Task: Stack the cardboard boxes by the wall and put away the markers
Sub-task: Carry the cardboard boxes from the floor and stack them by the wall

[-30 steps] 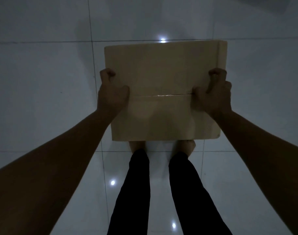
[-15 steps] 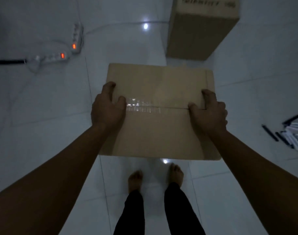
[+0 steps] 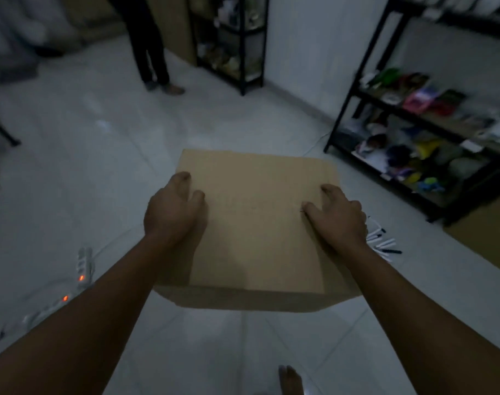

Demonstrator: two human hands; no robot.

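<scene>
From the head view, the left hand [image 3: 173,208] and right hand [image 3: 335,215] clasp the cardboard box [image 3: 257,223] by its sides, carried above the pale tiled floor [image 3: 100,155]. No stack shows yet, and the markers [image 3: 382,242] lie scattered on the floor. Dim room; black shelves [image 3: 414,124] line the right wall.
</scene>
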